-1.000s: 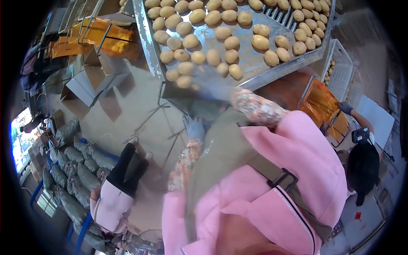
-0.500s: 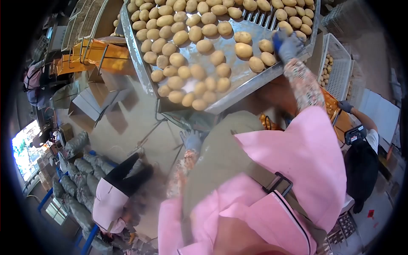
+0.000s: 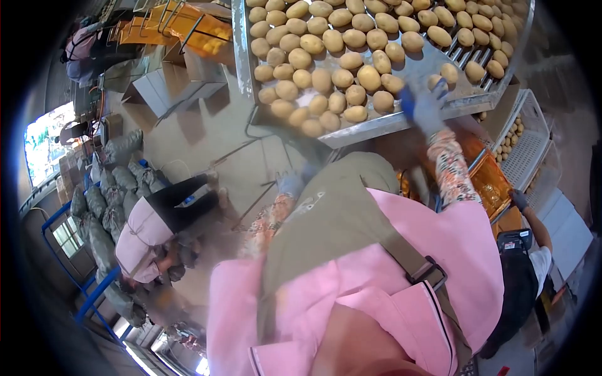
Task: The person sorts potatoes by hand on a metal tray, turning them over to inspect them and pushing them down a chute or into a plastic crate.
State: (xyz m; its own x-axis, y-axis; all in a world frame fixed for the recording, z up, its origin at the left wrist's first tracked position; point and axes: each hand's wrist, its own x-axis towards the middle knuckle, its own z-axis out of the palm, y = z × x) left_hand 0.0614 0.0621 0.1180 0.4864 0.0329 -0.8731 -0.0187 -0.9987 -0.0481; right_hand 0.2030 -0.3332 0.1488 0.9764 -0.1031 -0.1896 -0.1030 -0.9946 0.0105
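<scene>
A: Where did we find the person's right hand (image 3: 426, 111), in its grey glove with blue parts?

B: We found it at the near edge of a wide, shallow, grey metal tray (image 3: 357, 133). Thumb and fingers stood apart, and we saw nothing gripped between them. Whether it touched the metal, we could not tell.

A: And the oval, yellow-brown potatoes (image 3: 369, 78)?

B: Many of them lay on the tray, mostly beyond this hand and to its left. One lay just beyond the fingers. Further to the right, we noticed slotted metal bars (image 3: 461, 59) among more potatoes.

A: What could we say about the left hand (image 3: 290, 184), in a pale grey glove?

B: The tray was beyond it, and an olive-brown cloth apron (image 3: 338, 219) was just to its right. It was blurred, so we could not tell whether it was open or closed.

A: Did we notice other things?

B: Yes. To the right of the right hand, a white plastic crate (image 3: 525, 161) contained potatoes. Nearer to us, a co-worker's dark-gloved hand (image 3: 519, 199) was at a shiny orange bag (image 3: 490, 182). Well to the left of the left hand, we saw dull green, bulging sacks (image 3: 100, 244).
</scene>
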